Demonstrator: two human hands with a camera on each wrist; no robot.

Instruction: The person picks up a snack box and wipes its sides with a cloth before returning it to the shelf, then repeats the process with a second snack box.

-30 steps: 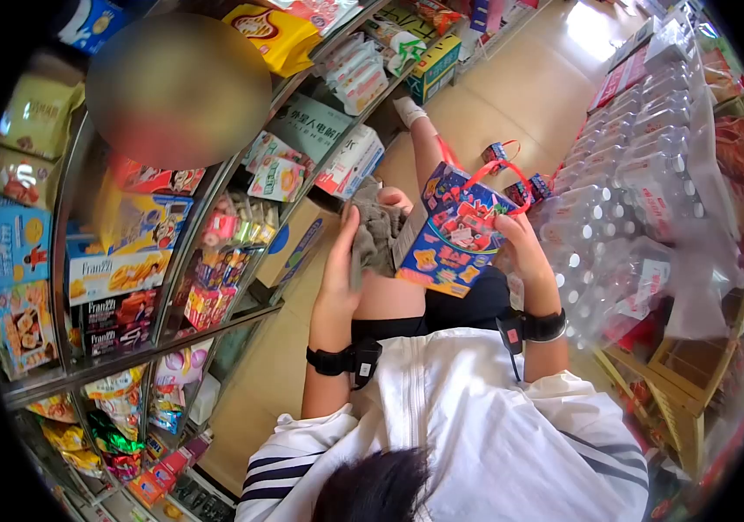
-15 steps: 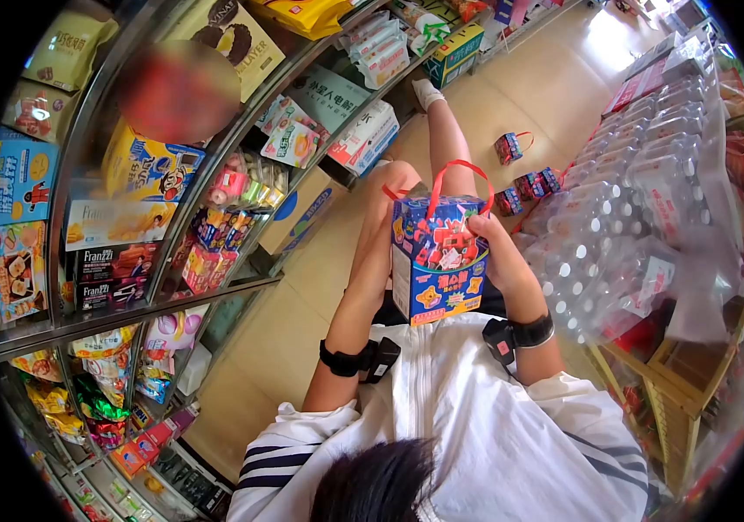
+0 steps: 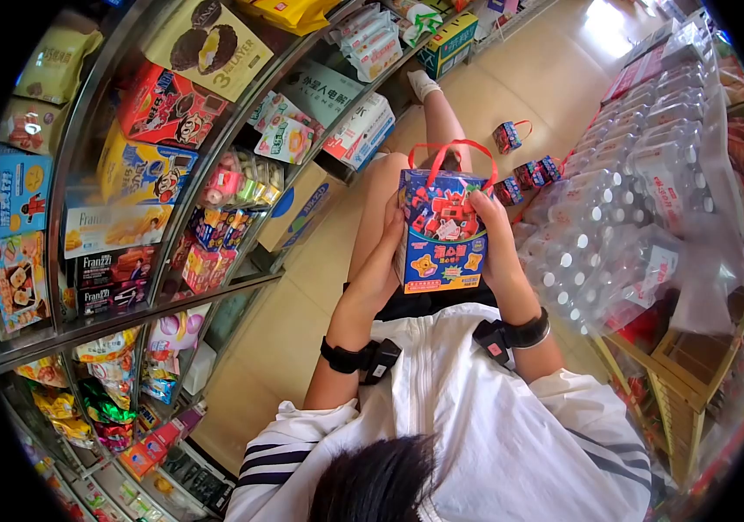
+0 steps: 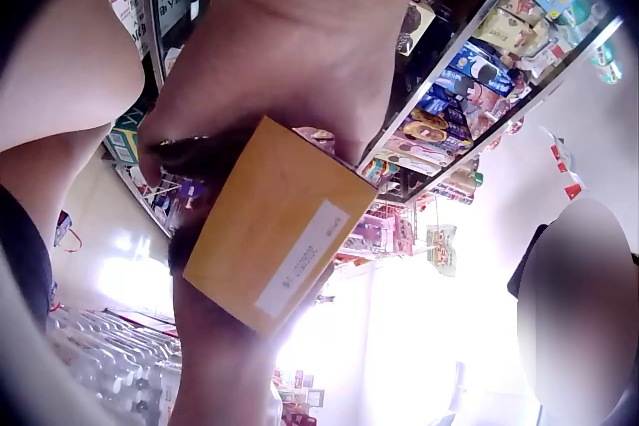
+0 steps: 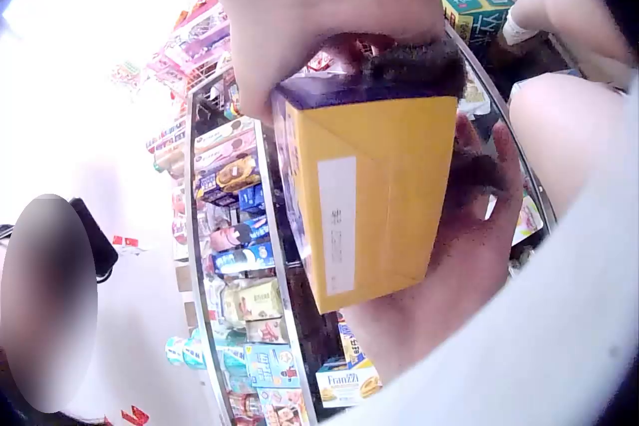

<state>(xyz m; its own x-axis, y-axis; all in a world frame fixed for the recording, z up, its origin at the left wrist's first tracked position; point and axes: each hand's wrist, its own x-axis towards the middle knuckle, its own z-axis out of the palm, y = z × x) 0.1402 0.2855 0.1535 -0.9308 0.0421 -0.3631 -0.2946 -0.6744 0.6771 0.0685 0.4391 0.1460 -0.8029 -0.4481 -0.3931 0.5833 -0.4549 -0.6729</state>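
A blue snack box (image 3: 443, 252) with bear pictures and a red carrying strap (image 3: 483, 154) is held upright over the lap, its printed front toward the head camera. My left hand (image 3: 382, 252) grips its left side, fingers mostly hidden behind it. On the opposite side, my right hand (image 3: 491, 228) holds the box with the thumb over the front edge. The wrist views look up at its yellow underside (image 4: 275, 226), with a white date label (image 5: 339, 221). Dark patches lie by the fingers behind the box.
Shelves with cookie boxes (image 3: 120, 228) and snack bags (image 3: 111, 374) stand on the left. Shrink-wrapped water bottles (image 3: 616, 187) are stacked on the right, beside a wooden rack (image 3: 694, 383). Several small strapped boxes (image 3: 536, 174) sit on the tiled floor (image 3: 546, 70) ahead.
A grey cloth in my left hand one second ago is now out of sight. My left hand has moved to the box's left side. The box has turned from tilted to upright.
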